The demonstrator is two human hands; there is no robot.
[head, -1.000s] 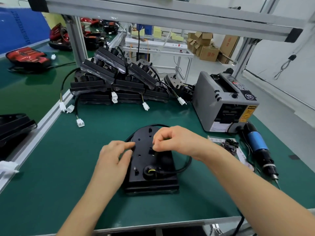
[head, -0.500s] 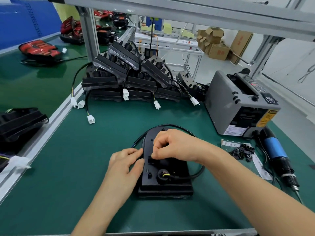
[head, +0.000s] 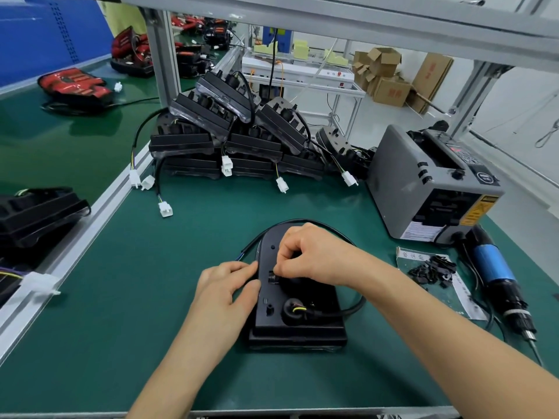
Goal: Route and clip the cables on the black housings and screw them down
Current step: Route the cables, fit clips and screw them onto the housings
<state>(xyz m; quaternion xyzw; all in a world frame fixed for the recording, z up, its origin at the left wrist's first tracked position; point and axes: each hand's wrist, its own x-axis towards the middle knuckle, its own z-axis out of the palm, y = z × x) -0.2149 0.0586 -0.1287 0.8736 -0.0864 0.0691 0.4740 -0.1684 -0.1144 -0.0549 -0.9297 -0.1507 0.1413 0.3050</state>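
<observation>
A black housing lies flat on the green mat in front of me. Its black cable leaves a grommet near the housing's front, loops round the right side and over the far end, and ends at the left. My left hand rests against the housing's left edge, thumb and fingers on the side wall. My right hand sits over the housing's middle with curled fingers pinching a small black part at a slot; the part itself is mostly hidden.
A pile of black housings with white connectors stands at the back. A grey tape dispenser is at the right, with a blue electric screwdriver and a heap of small black clips on paper beside it. Another housing lies left of the rail.
The view has shifted, so the housing sits more to the right. My right hand has moved slightly down the housing's middle; my left hand stays at the left edge.
</observation>
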